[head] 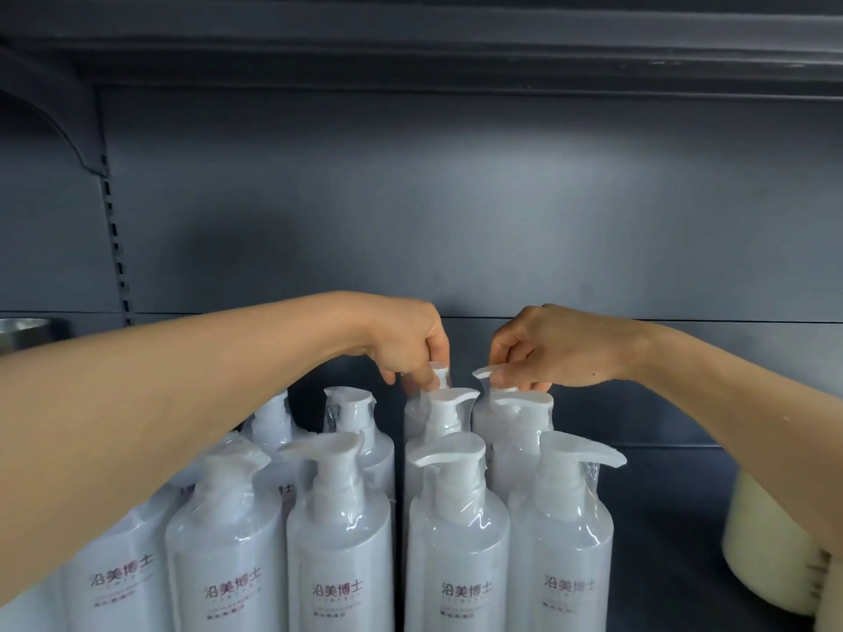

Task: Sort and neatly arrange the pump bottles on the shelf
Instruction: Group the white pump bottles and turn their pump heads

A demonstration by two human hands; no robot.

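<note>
While the fingers (422,378) of the left hand (410,339) pinch one rear pump head (441,376), the right hand (543,348) pinches its neighbour (488,372). Both upright pump bottles (340,531) stand directly beneath, rearmost on the shelf (675,494), nozzles pointing unalike.

Hidden, cropped and unreadable parts of the shelf scene

The left hand (406,346) covers most of the rear pump head (440,375) it pinches, and its fingertips are lost behind that pump; the right hand (554,351) hides the neck of the other rear pump (487,372), so the bottles beneath both cannot be made out. The left forearm (150,403) masks the bottles at 8 o'clock. The front row of pump bottles (340,554) is cut off by the bottom edge, and the small print under their large characters is too fine to read. A cream container (757,540) at 4 o'clock is partly behind the right forearm and partly cropped. A metallic object (23,330) at 9 o'clock is cut by the left edge.
</note>
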